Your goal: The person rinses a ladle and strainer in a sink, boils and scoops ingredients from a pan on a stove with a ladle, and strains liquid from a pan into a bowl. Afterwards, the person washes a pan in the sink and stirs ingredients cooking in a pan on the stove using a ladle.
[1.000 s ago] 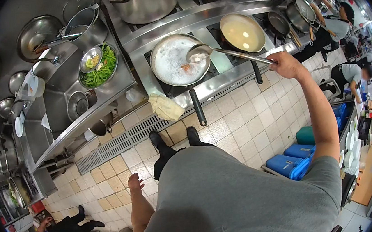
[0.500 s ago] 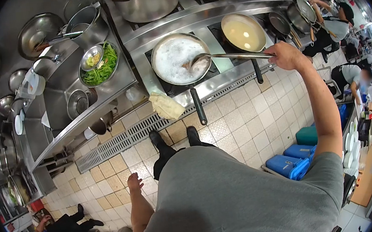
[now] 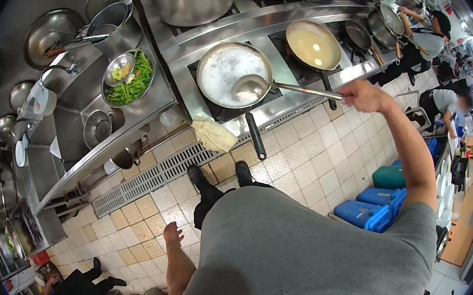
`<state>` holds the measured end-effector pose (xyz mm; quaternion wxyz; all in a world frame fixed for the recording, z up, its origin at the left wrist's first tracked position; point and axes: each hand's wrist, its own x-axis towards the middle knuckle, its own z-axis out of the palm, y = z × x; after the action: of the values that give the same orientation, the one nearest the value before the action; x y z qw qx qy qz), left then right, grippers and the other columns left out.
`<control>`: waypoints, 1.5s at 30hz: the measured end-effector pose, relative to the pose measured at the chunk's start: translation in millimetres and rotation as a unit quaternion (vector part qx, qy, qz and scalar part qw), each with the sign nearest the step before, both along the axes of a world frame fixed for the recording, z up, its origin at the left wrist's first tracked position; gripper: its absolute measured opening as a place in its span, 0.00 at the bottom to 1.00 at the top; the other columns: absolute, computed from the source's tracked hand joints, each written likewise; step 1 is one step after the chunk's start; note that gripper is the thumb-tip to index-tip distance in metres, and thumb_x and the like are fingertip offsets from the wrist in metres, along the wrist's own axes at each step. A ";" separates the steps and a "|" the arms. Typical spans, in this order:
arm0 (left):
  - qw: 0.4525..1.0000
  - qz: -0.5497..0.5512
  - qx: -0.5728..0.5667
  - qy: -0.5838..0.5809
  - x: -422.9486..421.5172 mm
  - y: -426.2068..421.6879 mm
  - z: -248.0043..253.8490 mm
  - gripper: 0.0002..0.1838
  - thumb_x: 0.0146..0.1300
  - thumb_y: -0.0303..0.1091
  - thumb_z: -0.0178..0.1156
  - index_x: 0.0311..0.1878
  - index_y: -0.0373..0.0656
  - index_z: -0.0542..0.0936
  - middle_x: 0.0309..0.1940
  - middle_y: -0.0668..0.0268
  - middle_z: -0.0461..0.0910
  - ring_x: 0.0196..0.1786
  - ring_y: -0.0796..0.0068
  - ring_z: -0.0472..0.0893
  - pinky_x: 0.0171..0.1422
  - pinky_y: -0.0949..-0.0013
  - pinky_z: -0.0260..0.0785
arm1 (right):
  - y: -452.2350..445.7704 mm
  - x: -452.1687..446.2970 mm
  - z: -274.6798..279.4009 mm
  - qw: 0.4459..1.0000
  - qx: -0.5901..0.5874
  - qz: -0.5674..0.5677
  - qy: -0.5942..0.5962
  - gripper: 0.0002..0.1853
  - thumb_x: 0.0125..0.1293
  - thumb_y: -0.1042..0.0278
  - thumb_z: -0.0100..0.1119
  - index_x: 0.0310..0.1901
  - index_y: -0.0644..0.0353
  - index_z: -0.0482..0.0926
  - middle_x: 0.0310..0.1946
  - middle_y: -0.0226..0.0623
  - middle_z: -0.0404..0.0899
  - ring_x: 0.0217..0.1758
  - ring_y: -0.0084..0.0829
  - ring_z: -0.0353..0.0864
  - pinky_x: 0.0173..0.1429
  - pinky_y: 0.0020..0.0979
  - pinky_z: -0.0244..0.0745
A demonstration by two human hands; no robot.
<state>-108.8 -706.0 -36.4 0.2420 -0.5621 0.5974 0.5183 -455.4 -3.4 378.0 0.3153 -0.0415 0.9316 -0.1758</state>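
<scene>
The left hand [image 3: 172, 233] hangs beside the body, its fingers loosely curled, and touches nothing that shows. A yellowish cloth [image 3: 214, 135] lies at the stove's front edge, beside the black handle [image 3: 255, 137] of the nearer pan [image 3: 218, 103]. The right hand [image 3: 365, 96], reaching out, is closed around the end of a long ladle [image 3: 249, 91], whose bowl sits within that pan, towards its front right. Some pale matter shows in the bowl; how full it is, I cannot tell. White froth [image 3: 225, 68] covers most of the pan, so the work there looks under way, neither just begun nor plainly finished, though what lies beneath is hidden. To its right, a second pan [image 3: 300, 27] holds smooth, pale yellow liquid [image 3: 317, 50], with no tool in it. On the left, cut greens [image 3: 132, 90] lie in a steel bowl beside the sink, off the burners, with a smaller bowl on top; none show in either pan. Large pots [image 3: 201, 4] stand behind, and co-workers [image 3: 433, 45] are busy further off.
</scene>
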 end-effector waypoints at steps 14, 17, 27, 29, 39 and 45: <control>0.999 -0.021 0.003 0.028 -27.8 -3.6 -1.2 0.30 0.71 0.50 0.57 0.72 0.48 0.70 0.65 0.60 0.74 0.60 0.55 0.80 0.53 0.51 0.76 | -70.0 67.2 -44.3 0.903 -0.299 -0.247 -0.188 0.10 0.76 0.67 0.55 0.45 0.66 0.81 0.30 0.32 0.80 0.24 0.21 0.77 0.25 0.26 0.74; 0.999 -0.019 0.004 0.027 -26.3 -6.2 -2.4 0.29 0.71 0.50 0.57 0.71 0.49 0.71 0.65 0.60 0.74 0.59 0.56 0.80 0.52 0.51 0.77 | -93.0 67.3 -41.3 0.880 -0.332 -0.282 -0.192 0.11 0.74 0.68 0.57 0.48 0.68 0.80 0.30 0.32 0.80 0.24 0.20 0.77 0.24 0.25 0.71; 0.999 0.012 0.006 0.044 -17.2 -15.6 -1.0 0.29 0.71 0.48 0.58 0.72 0.48 0.71 0.64 0.61 0.74 0.55 0.57 0.79 0.54 0.47 0.74 | -139.0 37.6 -36.9 0.793 -0.483 -0.301 -0.216 0.14 0.74 0.62 0.56 0.42 0.68 0.80 0.30 0.33 0.80 0.24 0.21 0.76 0.25 0.23 0.69; 0.999 0.012 0.004 0.036 -14.2 -17.6 -0.2 0.29 0.72 0.48 0.57 0.73 0.48 0.70 0.63 0.61 0.74 0.56 0.57 0.79 0.53 0.48 0.74 | -138.5 28.8 -54.5 0.772 -0.510 -0.302 -0.231 0.14 0.75 0.62 0.56 0.43 0.68 0.78 0.31 0.33 0.80 0.24 0.21 0.76 0.25 0.22 0.72; 1.000 0.023 -0.021 0.001 -1.3 -11.5 15.5 0.25 0.71 0.47 0.56 0.68 0.49 0.73 0.59 0.62 0.76 0.53 0.60 0.80 0.49 0.51 0.75 | -146.3 10.1 -98.6 0.586 -0.665 -0.390 -0.251 0.11 0.74 0.68 0.57 0.47 0.69 0.76 0.36 0.37 0.82 0.28 0.21 0.80 0.27 0.21 0.79; 1.000 -0.003 -0.026 0.001 -11.8 -7.7 26.1 0.23 0.72 0.47 0.55 0.65 0.49 0.75 0.55 0.64 0.77 0.48 0.62 0.81 0.46 0.53 0.77 | -142.8 15.0 -120.7 0.459 -0.766 -0.360 -0.270 0.15 0.74 0.67 0.56 0.52 0.72 0.75 0.37 0.38 0.82 0.30 0.22 0.81 0.30 0.21 0.82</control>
<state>-120.7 -713.7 -10.3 0.2288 -0.5657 0.6125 0.5025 -440.4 -146.2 257.4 0.3008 0.1224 0.2228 -0.9192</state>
